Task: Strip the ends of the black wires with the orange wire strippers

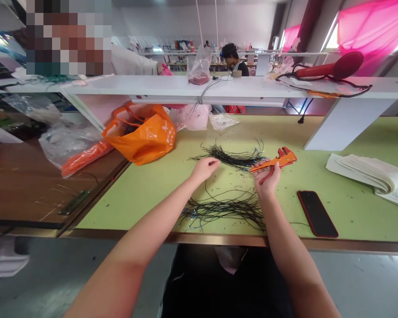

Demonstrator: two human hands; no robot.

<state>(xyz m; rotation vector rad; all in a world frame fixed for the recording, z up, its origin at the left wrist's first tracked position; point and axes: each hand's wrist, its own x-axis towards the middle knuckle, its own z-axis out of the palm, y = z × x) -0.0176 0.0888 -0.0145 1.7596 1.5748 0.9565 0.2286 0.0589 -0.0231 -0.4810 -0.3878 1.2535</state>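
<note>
My left hand (205, 169) is closed, its thumb and fingertips pinched together beside a bundle of black wires (228, 157). What the pinch holds, if anything, is too small to make out; a thin black wire curves down just below that hand. In my right hand (267, 179), palm up, lies an orange and red wire stripper (281, 160), its handles across the fingers and its jaws pointing right. The bundle's right ends, with small bluish tips, lie by the right fingers. A second bundle of black wires (225, 210) spreads nearer the table's front edge, between my forearms.
A phone (317, 213) and folded papers (368, 172) lie to the right. An orange bag (146, 137) stands at the left, with plastic bags (195, 117) behind. A white shelf (152, 86) crosses above the green table (119, 207). Other people are beyond it.
</note>
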